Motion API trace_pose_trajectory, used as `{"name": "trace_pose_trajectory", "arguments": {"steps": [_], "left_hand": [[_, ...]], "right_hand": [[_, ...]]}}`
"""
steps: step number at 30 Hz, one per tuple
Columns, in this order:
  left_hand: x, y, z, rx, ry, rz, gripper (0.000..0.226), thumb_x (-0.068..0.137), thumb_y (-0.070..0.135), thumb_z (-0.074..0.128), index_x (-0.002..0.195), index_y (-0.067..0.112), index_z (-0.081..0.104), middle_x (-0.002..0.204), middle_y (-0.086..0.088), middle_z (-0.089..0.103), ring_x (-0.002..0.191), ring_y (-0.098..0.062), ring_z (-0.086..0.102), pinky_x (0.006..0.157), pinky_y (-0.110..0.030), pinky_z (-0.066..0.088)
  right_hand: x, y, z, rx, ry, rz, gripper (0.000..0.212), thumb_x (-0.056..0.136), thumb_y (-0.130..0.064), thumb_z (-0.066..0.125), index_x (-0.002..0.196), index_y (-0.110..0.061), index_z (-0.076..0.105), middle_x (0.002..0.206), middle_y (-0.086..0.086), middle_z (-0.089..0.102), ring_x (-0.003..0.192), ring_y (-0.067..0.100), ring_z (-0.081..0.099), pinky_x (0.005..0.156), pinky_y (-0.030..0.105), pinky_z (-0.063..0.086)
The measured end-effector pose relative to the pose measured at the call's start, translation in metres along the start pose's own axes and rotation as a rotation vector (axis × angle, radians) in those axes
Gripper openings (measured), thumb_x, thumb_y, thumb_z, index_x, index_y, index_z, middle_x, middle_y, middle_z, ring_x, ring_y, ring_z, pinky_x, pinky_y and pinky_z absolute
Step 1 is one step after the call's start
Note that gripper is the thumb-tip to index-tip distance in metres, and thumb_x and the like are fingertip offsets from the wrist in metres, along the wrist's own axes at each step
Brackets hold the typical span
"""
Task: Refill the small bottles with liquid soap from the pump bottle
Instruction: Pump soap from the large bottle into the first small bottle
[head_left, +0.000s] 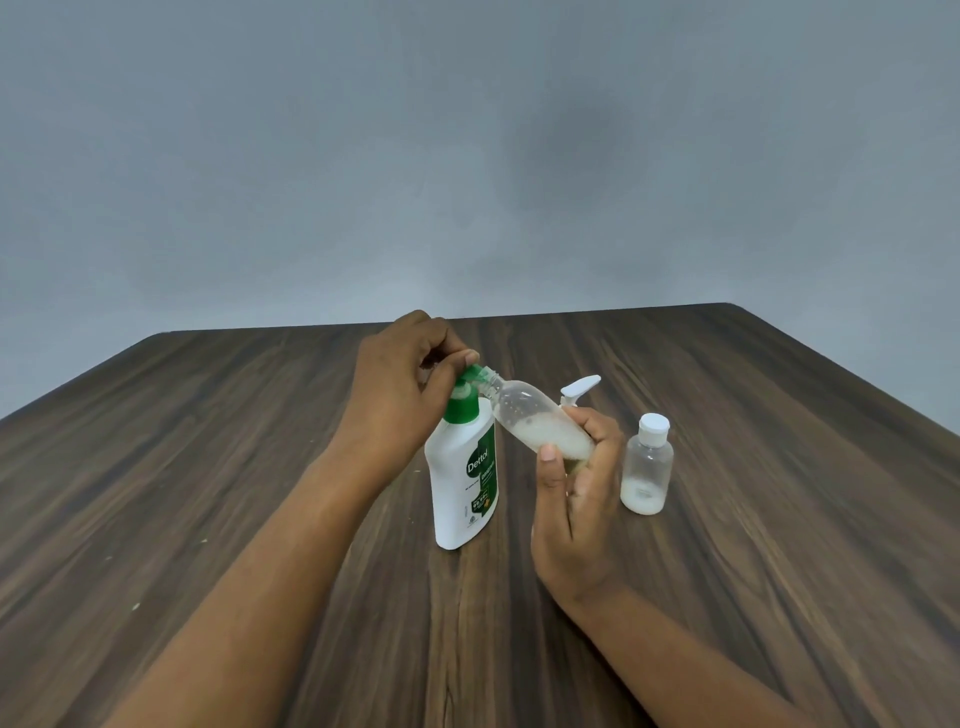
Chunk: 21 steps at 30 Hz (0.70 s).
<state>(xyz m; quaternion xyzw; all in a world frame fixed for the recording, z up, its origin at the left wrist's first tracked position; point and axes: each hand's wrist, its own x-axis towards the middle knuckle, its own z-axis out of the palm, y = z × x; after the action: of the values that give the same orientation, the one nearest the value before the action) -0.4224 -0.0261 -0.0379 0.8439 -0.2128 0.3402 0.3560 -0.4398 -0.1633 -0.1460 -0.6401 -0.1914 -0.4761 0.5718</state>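
– Green plastic is gripped at the top of the pump bottle (464, 467): the pump head (466, 387) is held under the curled fingers and thumb of the left hand (402, 384). How far has the refilling been taken?

– Partway, it is judged. In the head view an open small bottle (535, 421) is held tilted in the right hand (576, 499), pinched near its base between thumb and fingers, with its bare neck brought up against the spout. White soap is pooled along its lower side only, so room is left.

– And the other one?

– A capped small bottle (647, 467) is stood upright on the wooden table (208, 467), to the right, apart from the hand. Only a shallow white layer is seen at its bottom, so it is judged not yet refilled, and its cap is on.

– Is the first bottle's cap accounted for?

– A white flip cap (581, 388) is seen just behind the right hand. Whether it is held or laid down cannot be told.

– What can be read?

– "Dettol" is printed in white on the green label (485, 467). The smaller print beneath cannot be made out.
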Motion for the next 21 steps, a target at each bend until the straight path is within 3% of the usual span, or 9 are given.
{"name": "trace_pose_trajectory", "arguments": {"steps": [6, 14, 21], "left_hand": [[0.013, 0.005, -0.010, 0.053, -0.061, 0.006, 0.024, 0.083, 0.014, 0.065, 0.064, 0.025, 0.057, 0.070, 0.002, 0.058, 0.070, -0.011, 0.053, 0.061, -0.014, 0.036], [-0.001, -0.003, 0.007, -0.031, 0.024, -0.053, 0.016, 0.082, 0.012, 0.067, 0.068, 0.008, 0.063, 0.068, 0.000, 0.060, 0.068, -0.011, 0.052, 0.057, -0.012, 0.036], [0.003, 0.003, 0.001, -0.034, 0.031, -0.035, 0.013, 0.082, 0.014, 0.067, 0.070, 0.010, 0.065, 0.071, -0.002, 0.061, 0.069, -0.010, 0.054, 0.059, -0.015, 0.039]], "right_hand": [[0.001, -0.002, 0.001, -0.011, -0.013, -0.021, 0.024, 0.094, -0.022, 0.042, 0.117, -0.027, 0.039, 0.108, -0.030, 0.045, 0.088, -0.002, 0.051, 0.074, 0.008, 0.041], [-0.001, 0.004, -0.003, -0.002, -0.006, 0.028, 0.023, 0.094, -0.025, 0.043, 0.116, -0.030, 0.040, 0.103, -0.026, 0.047, 0.081, 0.006, 0.051, 0.068, 0.020, 0.044], [0.000, 0.002, -0.002, 0.013, -0.014, 0.023, 0.024, 0.093, -0.025, 0.043, 0.117, -0.029, 0.040, 0.104, -0.022, 0.047, 0.080, 0.007, 0.052, 0.068, 0.015, 0.042]]}}
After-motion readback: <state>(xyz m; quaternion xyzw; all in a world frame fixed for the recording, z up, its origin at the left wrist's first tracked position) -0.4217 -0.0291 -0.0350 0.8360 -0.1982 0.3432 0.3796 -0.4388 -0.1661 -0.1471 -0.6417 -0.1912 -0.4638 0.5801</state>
